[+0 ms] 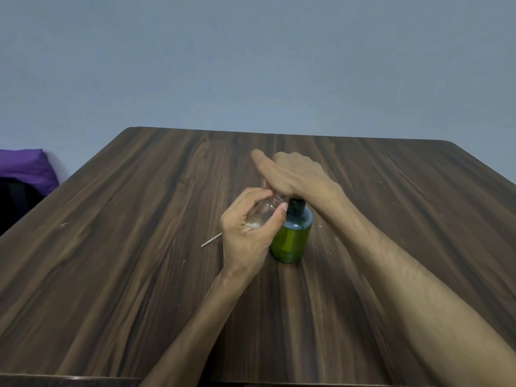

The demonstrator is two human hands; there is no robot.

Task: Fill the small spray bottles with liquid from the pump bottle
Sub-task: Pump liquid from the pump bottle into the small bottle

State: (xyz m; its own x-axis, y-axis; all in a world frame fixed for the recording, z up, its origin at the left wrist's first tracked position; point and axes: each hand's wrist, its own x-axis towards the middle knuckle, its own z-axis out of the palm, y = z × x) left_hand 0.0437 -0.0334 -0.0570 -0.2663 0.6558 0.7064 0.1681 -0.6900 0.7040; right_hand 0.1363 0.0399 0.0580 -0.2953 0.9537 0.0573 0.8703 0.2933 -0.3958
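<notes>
From where I watch, my left hand (pixel 249 229) is curled round a small clear spray bottle (pixel 266 209), thumb on the near side and fingers on the far side; the bottle is tilted, its long axis running up and to the right so that its open neck points under the heel of my right hand (pixel 293 174); that neck is hidden there, so I cannot tell whether it sits exactly under the spout. My right hand lies flat, palm down, fingers fairly straight, pressing on the top of the green pump bottle (pixel 293 237); it holds nothing in a curl. The pump bottle stands upright on the surface (pixel 139 219), just to the right of my left hand and touching or nearly touching its thumb; its black collar (pixel 295 206) shows below my right wrist. I judge the next press depends on keeping the small neck beneath the spout; a slip would spill. A thin white tube (pixel 211 239) lies on the surface to the left of my left hand.
</notes>
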